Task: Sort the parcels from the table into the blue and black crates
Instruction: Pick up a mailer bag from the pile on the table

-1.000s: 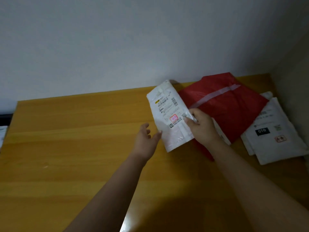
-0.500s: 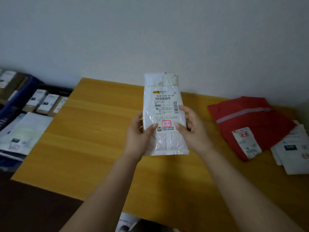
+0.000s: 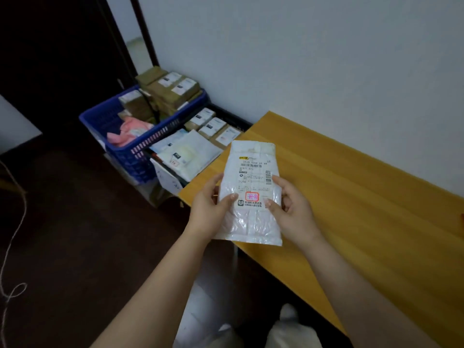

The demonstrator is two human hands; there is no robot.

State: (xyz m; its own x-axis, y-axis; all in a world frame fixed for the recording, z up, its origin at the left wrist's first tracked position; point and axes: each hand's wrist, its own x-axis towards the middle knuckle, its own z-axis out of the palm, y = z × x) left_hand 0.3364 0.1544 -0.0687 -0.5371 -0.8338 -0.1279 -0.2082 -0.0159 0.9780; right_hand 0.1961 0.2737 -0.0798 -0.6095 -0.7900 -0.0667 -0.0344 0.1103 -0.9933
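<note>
Both hands are clamped on a white plastic parcel (image 3: 251,197): the left hand (image 3: 209,212) grips its left edge with the thumb laid across the front, and the right hand (image 3: 292,210) grips the right edge the same way, thumb pressed beside the small red stamp on the label. The parcel is held upright, label facing the viewer, above the near corner of the wooden table (image 3: 364,209) and clear of its surface. The table top is yellow-orange and runs along a plain pale wall (image 3: 326,59) (a sliver of something red shows at the far right edge; it cannot be identified). Beyond the table's left end, on the floor by the wall, stands a blue crate (image 3: 120,126), its near side perforated; it holds brown cardboard boxes (image 3: 168,91) stacked above the rim and a pink soft package (image 3: 130,131). Between that crate and the table sits a black crate (image 3: 233,119), mostly covered by flat white mailers (image 3: 185,154) and further small labelled boxes (image 3: 213,126). The floor (image 3: 75,222) is dark; a pale cord (image 3: 12,234) trails across it at far left. A dark doorway (image 3: 62,59) fills the upper left corner. Pale trouser legs (image 3: 288,332) show below the forearms.
</note>
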